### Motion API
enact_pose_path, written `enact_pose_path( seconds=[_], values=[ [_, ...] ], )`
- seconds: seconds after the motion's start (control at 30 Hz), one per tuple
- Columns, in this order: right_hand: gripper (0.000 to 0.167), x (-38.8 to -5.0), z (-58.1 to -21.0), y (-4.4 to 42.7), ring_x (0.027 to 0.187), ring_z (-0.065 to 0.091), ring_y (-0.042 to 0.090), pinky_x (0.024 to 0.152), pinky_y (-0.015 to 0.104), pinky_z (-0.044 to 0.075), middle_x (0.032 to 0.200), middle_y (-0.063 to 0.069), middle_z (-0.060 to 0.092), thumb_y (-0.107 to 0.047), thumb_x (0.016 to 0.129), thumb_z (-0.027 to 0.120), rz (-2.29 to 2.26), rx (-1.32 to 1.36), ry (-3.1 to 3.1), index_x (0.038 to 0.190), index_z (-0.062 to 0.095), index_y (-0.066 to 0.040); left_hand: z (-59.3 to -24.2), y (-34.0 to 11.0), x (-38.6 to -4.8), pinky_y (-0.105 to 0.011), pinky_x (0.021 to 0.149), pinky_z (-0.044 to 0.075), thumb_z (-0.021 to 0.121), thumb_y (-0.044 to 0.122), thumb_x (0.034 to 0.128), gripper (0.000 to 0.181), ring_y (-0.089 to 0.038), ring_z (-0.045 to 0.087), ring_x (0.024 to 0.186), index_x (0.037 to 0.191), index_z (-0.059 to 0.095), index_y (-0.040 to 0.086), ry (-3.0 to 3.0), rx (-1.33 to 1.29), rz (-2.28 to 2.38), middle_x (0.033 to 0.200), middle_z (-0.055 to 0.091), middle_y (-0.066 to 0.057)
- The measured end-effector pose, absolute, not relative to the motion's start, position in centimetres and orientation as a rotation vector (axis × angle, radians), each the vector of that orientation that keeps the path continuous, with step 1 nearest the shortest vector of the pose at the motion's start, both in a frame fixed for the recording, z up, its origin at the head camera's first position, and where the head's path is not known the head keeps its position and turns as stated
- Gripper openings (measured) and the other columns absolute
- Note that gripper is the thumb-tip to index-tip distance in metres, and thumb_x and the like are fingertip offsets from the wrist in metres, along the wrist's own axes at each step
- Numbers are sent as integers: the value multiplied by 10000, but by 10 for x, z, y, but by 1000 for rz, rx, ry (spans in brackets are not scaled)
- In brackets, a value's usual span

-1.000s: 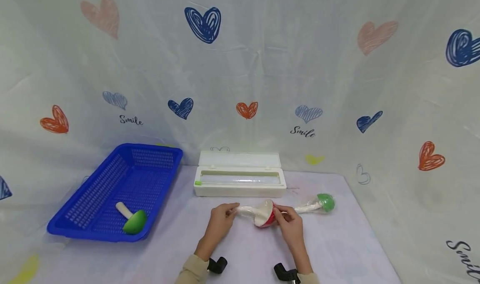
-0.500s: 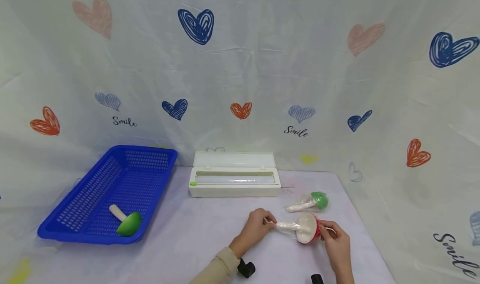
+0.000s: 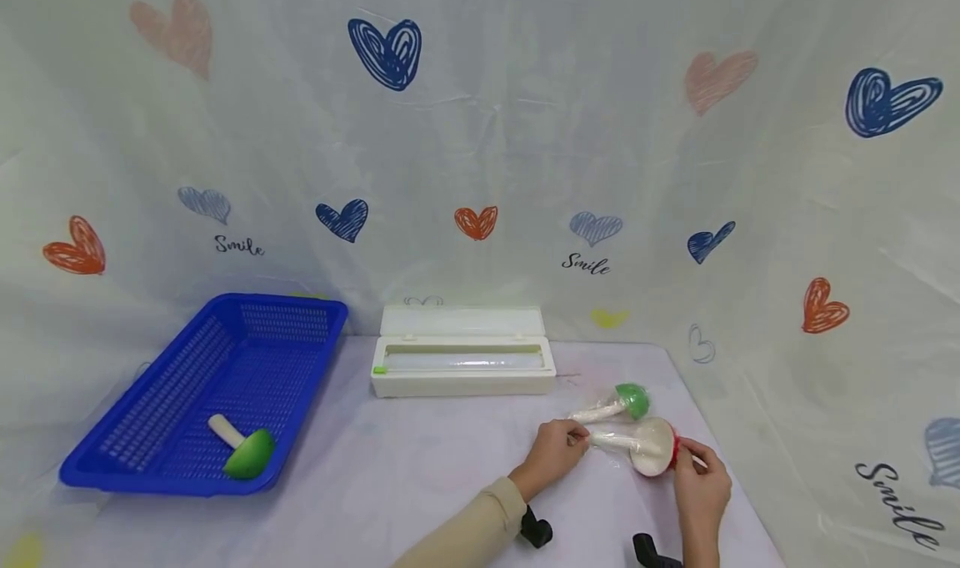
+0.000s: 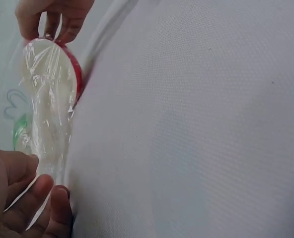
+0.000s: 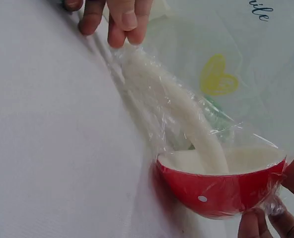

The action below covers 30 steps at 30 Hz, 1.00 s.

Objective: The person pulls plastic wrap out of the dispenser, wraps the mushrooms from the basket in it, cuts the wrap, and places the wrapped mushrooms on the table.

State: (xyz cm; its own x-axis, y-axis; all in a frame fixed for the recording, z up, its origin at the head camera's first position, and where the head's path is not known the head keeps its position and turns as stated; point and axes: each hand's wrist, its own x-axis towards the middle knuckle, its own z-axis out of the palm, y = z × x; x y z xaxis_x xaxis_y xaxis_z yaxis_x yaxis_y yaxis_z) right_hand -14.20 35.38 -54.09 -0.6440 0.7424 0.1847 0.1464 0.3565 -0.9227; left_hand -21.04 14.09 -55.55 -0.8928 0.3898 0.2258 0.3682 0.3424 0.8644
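Note:
A toy mushroom [image 3: 651,449] with a red, white-dotted cap and a pale stem is wrapped in clear film and held low over the table's right side. My left hand [image 3: 551,455] pinches the film at its stem end. On the cap side, the fingertips of my right hand [image 3: 701,480] grip the red cap [image 5: 221,193], where the film is gathered. Just behind lies a second wrapped mushroom with a green cap [image 3: 634,400]. In the left wrist view, loose film [image 4: 50,114] shines along the stem.
At the left stands a blue basket [image 3: 78,468] with an unwrapped green mushroom [image 3: 251,454] inside. A white cling film dispenser [image 3: 465,384], its lid up, is at the back of the table [image 3: 420,459]. Behind it hangs a heart-printed sheet [image 3: 480,134].
Both hands have carried the red mushroom from the middle to the right, in front of the wrapped green one. The head view has shifted slightly.

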Motion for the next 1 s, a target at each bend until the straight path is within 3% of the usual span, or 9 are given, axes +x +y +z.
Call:
enact_pose_path(
  seconds=[0.1,0.2,0.3,0.4,0.6,0.67,0.8,1.0],
  values=[
    [261,-143,-537,354,656,517,-203,581,54,424,859,-340,567,-160,982,608,1256,-800,-2033,1149,744,-11,-553,137,-214,-151,687,505,710,28,929,181,-5,626,775,1104,745,2,2501,735,1610,1050,770,-97],
    [312,-145,-531,352,836,602,-29,716,116,438,1051,-62,731,-218,1008,595,1206,-769,-2069,1205,727,-15,-544,125,-217,-151,702,508,700,54,950,239,-3,629,813,1186,727,28,2459,754,1556,1163,755,-90],
    [335,-147,-522,349,1104,652,302,935,387,484,1265,237,689,-225,1014,584,1128,-711,-2121,1213,711,12,-532,104,-221,-160,711,514,694,70,964,260,-22,637,847,1220,720,40,2480,822,1472,1203,743,-97],
    [282,-151,-514,346,1196,573,528,1032,623,381,1231,345,661,-116,964,623,1042,-564,-2087,1149,711,77,-516,72,-226,-217,777,551,681,80,980,279,-79,661,917,1255,706,42,2534,879,1388,1219,731,-117],
    [226,-174,-482,325,1131,580,535,1170,624,294,1128,348,682,78,860,675,866,-160,-1971,1079,706,123,-483,-5,-249,-391,955,563,689,108,984,287,-227,681,1120,1268,698,71,2912,909,1129,1234,725,-82],
    [260,-187,-472,310,1186,585,506,1172,560,346,1178,317,681,69,873,682,860,-51,-2006,1131,703,95,-476,-30,-258,-408,978,552,715,110,965,289,-254,677,1161,1252,708,81,3062,889,1018,1238,727,-75],
    [347,-213,-465,275,1216,620,440,1046,457,461,1251,253,680,7,891,714,852,208,-2141,1234,680,44,-471,-71,-268,-451,973,556,770,103,919,334,-308,681,1165,1245,708,64,3218,859,872,1234,727,-111],
    [400,-251,-479,230,1247,599,435,1030,565,493,1317,246,645,-101,946,714,851,566,-2407,1316,636,28,-483,-99,-271,-504,924,560,805,184,903,373,-340,682,1135,1239,705,59,3278,809,652,1218,723,-143]
  ],
)
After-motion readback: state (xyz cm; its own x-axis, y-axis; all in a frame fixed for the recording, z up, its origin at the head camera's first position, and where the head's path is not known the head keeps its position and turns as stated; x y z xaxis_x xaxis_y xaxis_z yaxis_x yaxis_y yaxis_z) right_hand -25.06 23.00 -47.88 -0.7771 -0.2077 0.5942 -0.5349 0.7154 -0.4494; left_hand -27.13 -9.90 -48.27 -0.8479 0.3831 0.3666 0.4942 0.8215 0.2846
